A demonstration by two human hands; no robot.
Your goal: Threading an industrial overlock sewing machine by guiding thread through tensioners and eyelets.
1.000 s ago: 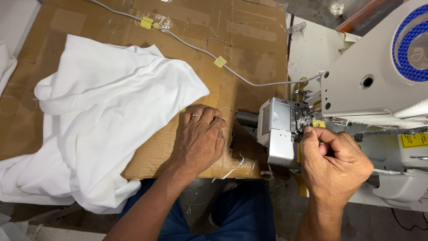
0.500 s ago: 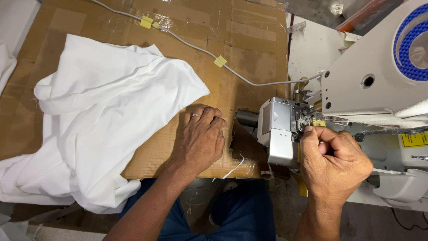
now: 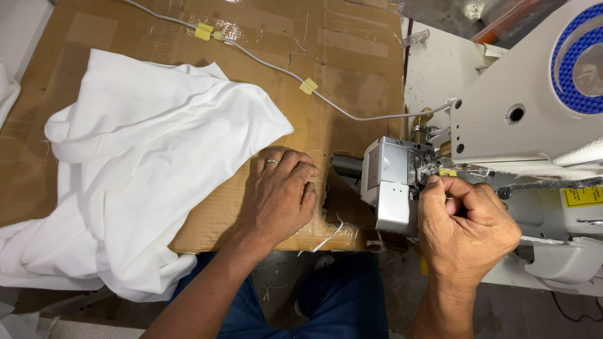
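Cardboard tabletop (image 3: 352,56) bears flat, released left hand (image 3: 279,194); right hand (image 3: 465,229) clenched at sewing machine (image 3: 396,182)

A matt, softly creased white cotton-like cloth (image 3: 144,169) lies on a rough brown corrugated cardboard sheet (image 3: 352,56), whose surface carries glossy strips of clear tape and frayed, torn edges. A smooth grey plastic-sheathed cable (image 3: 276,66) crosses the cardboard, pinned by small yellow tape tabs. The off-white painted metal sewing machine (image 3: 521,119) has a semi-gloss enamel finish, with a ribbed blue plastic ring on its wheel. Its brushed silver metal cover (image 3: 392,185) shines dully. A plain polished metal ring glints on the left hand (image 3: 282,194); blue denim shows below.
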